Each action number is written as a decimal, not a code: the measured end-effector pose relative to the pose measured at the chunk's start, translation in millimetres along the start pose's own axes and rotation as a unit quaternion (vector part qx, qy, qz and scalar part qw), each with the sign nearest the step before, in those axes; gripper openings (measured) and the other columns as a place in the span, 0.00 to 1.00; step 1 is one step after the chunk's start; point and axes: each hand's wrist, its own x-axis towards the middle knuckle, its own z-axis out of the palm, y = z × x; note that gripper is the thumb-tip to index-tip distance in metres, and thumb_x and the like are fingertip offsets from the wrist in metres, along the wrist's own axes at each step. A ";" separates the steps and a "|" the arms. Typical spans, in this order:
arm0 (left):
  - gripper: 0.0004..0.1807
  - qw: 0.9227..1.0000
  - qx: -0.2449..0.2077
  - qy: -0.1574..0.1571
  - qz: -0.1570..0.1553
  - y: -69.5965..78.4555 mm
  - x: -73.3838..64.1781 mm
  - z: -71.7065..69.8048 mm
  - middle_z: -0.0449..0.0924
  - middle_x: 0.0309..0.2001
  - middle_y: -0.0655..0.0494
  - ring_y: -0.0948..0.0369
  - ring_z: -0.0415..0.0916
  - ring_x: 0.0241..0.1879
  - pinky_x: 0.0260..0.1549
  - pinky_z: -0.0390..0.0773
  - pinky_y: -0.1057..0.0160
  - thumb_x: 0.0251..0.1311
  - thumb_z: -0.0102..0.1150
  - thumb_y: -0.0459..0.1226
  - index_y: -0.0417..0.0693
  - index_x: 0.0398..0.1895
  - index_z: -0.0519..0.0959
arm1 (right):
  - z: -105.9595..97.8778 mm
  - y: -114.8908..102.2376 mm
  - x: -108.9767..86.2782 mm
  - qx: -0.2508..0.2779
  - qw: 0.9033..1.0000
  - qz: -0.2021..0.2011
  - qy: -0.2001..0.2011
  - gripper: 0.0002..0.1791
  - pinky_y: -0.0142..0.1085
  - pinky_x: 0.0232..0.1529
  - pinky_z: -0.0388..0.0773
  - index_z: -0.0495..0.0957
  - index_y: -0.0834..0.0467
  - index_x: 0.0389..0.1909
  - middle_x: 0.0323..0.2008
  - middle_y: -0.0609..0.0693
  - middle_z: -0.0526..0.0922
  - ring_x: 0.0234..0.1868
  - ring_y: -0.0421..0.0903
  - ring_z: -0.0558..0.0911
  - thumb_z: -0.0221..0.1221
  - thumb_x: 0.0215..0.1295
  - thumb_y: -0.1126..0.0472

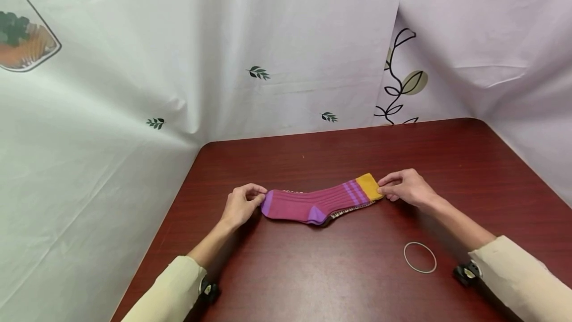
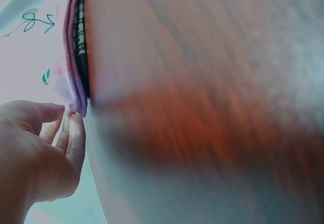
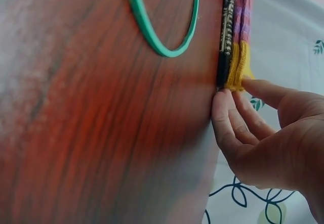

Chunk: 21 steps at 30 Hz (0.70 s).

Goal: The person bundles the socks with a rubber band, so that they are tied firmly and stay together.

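- Ribbed magenta knit sock with purple toe and heel, purple stripes and mustard-yellow cuff (image 1: pixel 292 206): lies flat on the glossy reddish-brown wood-grain table (image 1: pixel 330 262), toe to the left, cuff to the right.
- Black sock fabric with pale patterning (image 3: pixel 227 37): directly beneath the magenta one, its edges showing along the stack (the right wrist view shows two yellow cuff layers above it).
- Left hand (image 1: pixel 240 206): thumb and fingertips pinch the purple toe end.
- Right hand (image 1: pixel 411 190): thumb on the yellow cuff, fingers at its lower edge; grasping the cuff end between them.
- Thin round band (image 3: pixel 169 53): on the table, nearer the person than the socks, beside the right forearm, touching neither. Pale in head view, green in right wrist view.
- White cloth with printed plant motifs (image 1: pixel 290 24): hangs behind the table.
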 end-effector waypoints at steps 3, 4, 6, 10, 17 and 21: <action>0.06 1.000 -0.014 0.013 0.001 3.2 0.7 -2.1 0.90 0.37 0.58 0.62 0.83 0.35 0.38 0.77 0.63 0.67 0.71 0.34 0.50 0.44 0.90 | -2.5 0.0 -1.4 0.007 1.000 -0.010 0.001 0.19 0.35 0.34 0.86 0.81 0.77 0.52 0.40 0.62 0.90 0.31 0.43 0.85 0.69 0.69 0.67; 0.06 1.000 -0.018 0.018 0.002 4.3 1.0 -2.7 0.90 0.37 0.58 0.62 0.84 0.36 0.40 0.78 0.63 0.67 0.71 0.34 0.50 0.45 0.90 | -3.4 0.1 -1.7 0.008 1.000 -0.014 0.003 0.19 0.36 0.35 0.86 0.81 0.77 0.53 0.41 0.63 0.90 0.32 0.43 0.86 0.69 0.69 0.67; 0.07 0.999 -0.028 0.024 0.006 6.6 1.9 -3.7 0.91 0.40 0.56 0.60 0.86 0.39 0.44 0.79 0.61 0.68 0.70 0.34 0.48 0.47 0.90 | -5.3 -0.2 -2.3 0.009 1.000 -0.018 0.010 0.20 0.36 0.36 0.86 0.81 0.77 0.54 0.43 0.63 0.90 0.33 0.43 0.86 0.69 0.70 0.66; 0.10 0.998 -0.058 0.025 0.018 11.6 4.1 -3.9 0.91 0.45 0.51 0.57 0.87 0.46 0.51 0.81 0.59 0.69 0.69 0.33 0.45 0.51 0.89 | -10.0 -0.4 -5.0 0.014 0.999 -0.021 0.025 0.21 0.37 0.38 0.87 0.81 0.75 0.58 0.47 0.63 0.89 0.36 0.43 0.87 0.68 0.71 0.65; 0.14 0.987 -0.158 -0.001 0.040 24.6 7.3 0.3 0.88 0.54 0.43 0.51 0.86 0.55 0.58 0.81 0.58 0.69 0.68 0.30 0.41 0.57 0.86 | -18.7 3.6 -14.2 0.031 0.998 -0.039 0.036 0.24 0.35 0.44 0.86 0.80 0.71 0.62 0.54 0.64 0.88 0.43 0.40 0.89 0.69 0.72 0.61; 0.16 0.976 -0.210 -0.024 0.058 31.7 9.5 6.4 0.85 0.57 0.34 0.43 0.83 0.59 0.57 0.80 0.61 0.70 0.67 0.28 0.39 0.59 0.85 | -23.0 9.2 -19.8 0.054 0.997 -0.056 0.031 0.25 0.35 0.47 0.86 0.79 0.72 0.64 0.55 0.66 0.87 0.45 0.36 0.89 0.68 0.73 0.61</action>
